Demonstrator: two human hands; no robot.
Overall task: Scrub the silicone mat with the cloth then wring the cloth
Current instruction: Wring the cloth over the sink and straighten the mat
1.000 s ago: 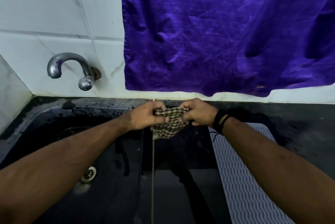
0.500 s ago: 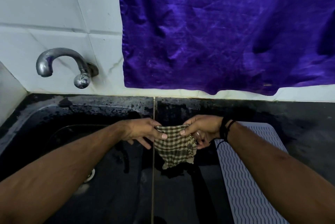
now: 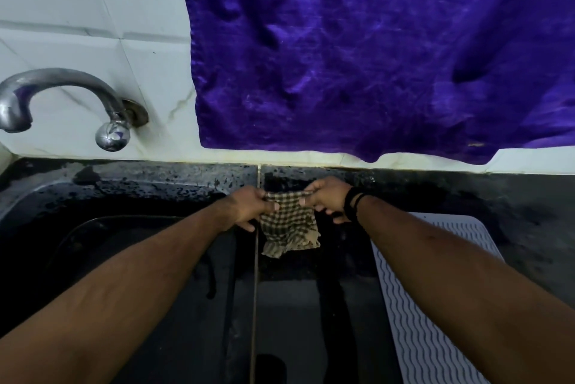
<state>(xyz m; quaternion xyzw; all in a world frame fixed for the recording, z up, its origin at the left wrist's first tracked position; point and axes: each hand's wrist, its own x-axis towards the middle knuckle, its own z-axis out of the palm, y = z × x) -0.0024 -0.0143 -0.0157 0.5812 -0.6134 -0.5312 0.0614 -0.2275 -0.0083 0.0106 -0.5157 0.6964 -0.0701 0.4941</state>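
Observation:
A small brown-and-cream checked cloth hangs spread out above the dark counter, just right of the sink's edge. My left hand pinches its upper left corner between thumb and fingers. My right hand, with black bands on the wrist, pinches the upper right corner. The cloth's lower edge hangs loose and crumpled. A white silicone mat with wavy ridges lies flat on the counter to the right, partly hidden under my right forearm.
A dark sink basin sits at the left, with a metal tap on the white tiled wall above it. A purple cloth hangs over the wall behind. The black counter looks wet and stained.
The cloth has gone from a bunched wad between both hands to an opened, hanging sheet. Both hands now hold its top corners, slightly farther apart.

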